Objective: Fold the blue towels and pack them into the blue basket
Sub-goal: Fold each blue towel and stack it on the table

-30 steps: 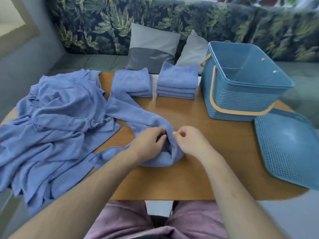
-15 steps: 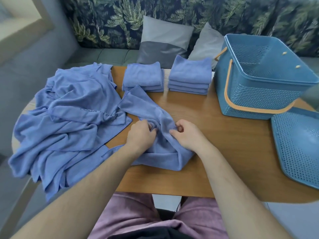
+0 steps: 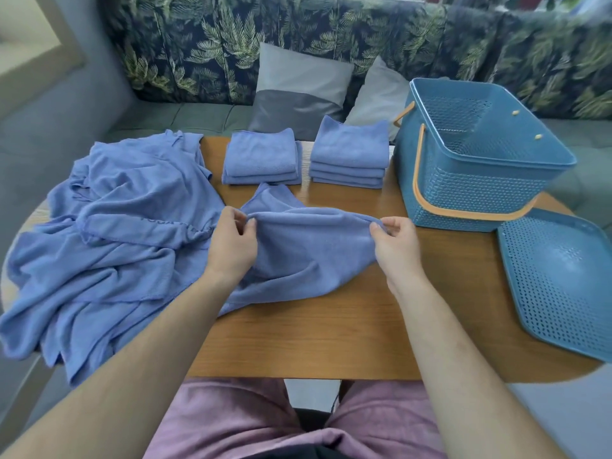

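Wooden oval table (image 3: 331, 326) before a leaf-print sofa (image 3: 298, 44). Left hand (image 3: 231, 246) and right hand (image 3: 395, 243) each pinch the soft blue microfibre towel (image 3: 311, 246) by its upper edge, raised mid-table. Best to draw that edge taut and level, match corners, then lay flat. Folded towel stacks (image 3: 261, 157) lie beyond; the blue perforated plastic basket (image 3: 470, 190) stands right.

The held towel (image 3: 311, 246) spans the space between the left grip (image 3: 231, 246) and the right grip (image 3: 395, 246). On the near side of both grips the table (image 3: 314, 339) is bare. A heap of unfolded towels (image 3: 126, 226) blocks the left. Beyond the grips stand folded stacks (image 3: 261, 157), narrowly apart. Right of the right grip is a bare strip, then the blue basket (image 3: 470, 193) and the lid (image 3: 563, 286).
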`<control>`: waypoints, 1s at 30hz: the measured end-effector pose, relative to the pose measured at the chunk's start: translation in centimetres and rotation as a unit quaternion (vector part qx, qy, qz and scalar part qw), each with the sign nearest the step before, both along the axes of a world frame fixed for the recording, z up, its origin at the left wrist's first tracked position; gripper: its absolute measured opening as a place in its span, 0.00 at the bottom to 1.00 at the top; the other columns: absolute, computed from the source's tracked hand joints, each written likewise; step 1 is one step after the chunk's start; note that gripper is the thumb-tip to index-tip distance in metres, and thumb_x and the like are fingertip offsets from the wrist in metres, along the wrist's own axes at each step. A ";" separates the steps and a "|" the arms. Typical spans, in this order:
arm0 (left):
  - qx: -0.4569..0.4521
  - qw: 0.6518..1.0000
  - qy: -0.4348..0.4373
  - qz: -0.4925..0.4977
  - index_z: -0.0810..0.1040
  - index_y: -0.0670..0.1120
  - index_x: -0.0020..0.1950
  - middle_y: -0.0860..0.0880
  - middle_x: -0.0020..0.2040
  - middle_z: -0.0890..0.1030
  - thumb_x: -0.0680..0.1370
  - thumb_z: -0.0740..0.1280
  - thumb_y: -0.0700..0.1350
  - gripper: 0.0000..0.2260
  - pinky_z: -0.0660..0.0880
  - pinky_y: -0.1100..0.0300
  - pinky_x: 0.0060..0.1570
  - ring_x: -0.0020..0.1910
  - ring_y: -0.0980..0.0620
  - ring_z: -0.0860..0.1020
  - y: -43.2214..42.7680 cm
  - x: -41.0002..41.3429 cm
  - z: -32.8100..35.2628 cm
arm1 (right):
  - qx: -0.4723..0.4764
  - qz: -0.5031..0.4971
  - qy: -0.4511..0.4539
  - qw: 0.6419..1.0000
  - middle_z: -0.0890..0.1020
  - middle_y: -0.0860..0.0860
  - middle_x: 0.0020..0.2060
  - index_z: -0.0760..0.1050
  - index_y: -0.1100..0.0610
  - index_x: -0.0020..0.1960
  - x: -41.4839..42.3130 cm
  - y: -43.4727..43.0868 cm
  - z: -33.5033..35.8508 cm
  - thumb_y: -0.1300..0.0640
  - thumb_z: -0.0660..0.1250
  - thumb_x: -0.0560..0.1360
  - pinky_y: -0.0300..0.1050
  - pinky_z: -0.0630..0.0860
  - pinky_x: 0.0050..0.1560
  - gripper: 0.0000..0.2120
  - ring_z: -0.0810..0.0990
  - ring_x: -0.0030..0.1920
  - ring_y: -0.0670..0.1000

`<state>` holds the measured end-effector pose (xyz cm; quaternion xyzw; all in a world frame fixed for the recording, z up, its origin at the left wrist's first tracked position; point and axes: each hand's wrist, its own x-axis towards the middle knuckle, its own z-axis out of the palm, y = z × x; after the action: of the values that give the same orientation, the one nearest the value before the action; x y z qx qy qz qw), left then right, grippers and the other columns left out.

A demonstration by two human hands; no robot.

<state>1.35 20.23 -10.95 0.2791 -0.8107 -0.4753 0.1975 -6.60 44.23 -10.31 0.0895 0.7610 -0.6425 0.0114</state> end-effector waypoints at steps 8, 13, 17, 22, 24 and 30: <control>0.035 0.999 0.040 -0.009 0.73 0.49 0.50 0.50 0.35 0.74 0.81 0.67 0.49 0.06 0.69 0.60 0.37 0.33 0.54 0.72 -1.3 -0.4 1.9 | -0.097 0.080 -0.113 0.986 0.80 0.57 0.43 0.75 0.58 0.55 -0.3 2.3 1.3 0.71 0.64 0.72 0.49 0.79 0.44 0.15 0.78 0.38 0.53; 0.050 0.998 0.034 -0.023 0.72 0.49 0.52 0.51 0.32 0.70 0.82 0.65 0.53 0.08 0.65 0.60 0.33 0.31 0.54 0.69 -1.2 -0.5 3.2 | -0.098 0.125 -0.093 0.983 0.83 0.62 0.50 0.76 0.59 0.58 -0.5 3.0 2.4 0.73 0.68 0.74 0.47 0.83 0.50 0.16 0.84 0.43 0.55; 0.075 0.996 0.051 -0.025 0.72 0.48 0.53 0.52 0.30 0.71 0.81 0.67 0.52 0.08 0.68 0.58 0.35 0.30 0.53 0.69 -1.5 -0.1 2.8 | -0.071 0.166 -0.139 0.974 0.84 0.62 0.52 0.77 0.60 0.60 0.0 3.0 1.6 0.71 0.70 0.75 0.46 0.83 0.50 0.15 0.86 0.44 0.54; 0.131 0.988 0.086 -0.003 0.76 0.47 0.52 0.57 0.28 0.73 0.79 0.71 0.49 0.08 0.67 0.57 0.33 0.30 0.54 0.68 -2.1 -0.1 3.7 | -0.020 0.118 -0.084 0.989 0.84 0.60 0.52 0.80 0.57 0.53 -0.5 2.7 3.2 0.66 0.72 0.76 0.48 0.84 0.48 0.08 0.85 0.46 0.56; 0.158 0.982 0.102 0.007 0.79 0.50 0.49 0.52 0.35 0.77 0.77 0.73 0.49 0.06 0.67 0.56 0.34 0.32 0.54 0.69 -2.7 -0.4 4.9 | -0.011 0.098 -0.050 0.994 0.84 0.60 0.52 0.80 0.56 0.50 -1.2 2.5 4.5 0.64 0.73 0.76 0.51 0.84 0.49 0.06 0.84 0.44 0.56; 0.229 0.961 0.155 -0.013 0.84 0.52 0.46 0.51 0.45 0.83 0.77 0.74 0.45 0.02 0.71 0.55 0.46 0.43 0.53 0.76 -4.7 -1.6 10.4 | -0.016 0.081 0.034 0.996 0.80 0.55 0.43 0.81 0.58 0.48 -2.9 1.9 10.2 0.62 0.75 0.75 0.43 0.81 0.36 0.04 0.78 0.39 0.52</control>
<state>-0.22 15.53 -0.56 0.2296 -0.6429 -0.6883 0.2455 -9.51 46.14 -0.08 0.0055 0.7554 -0.6540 0.0394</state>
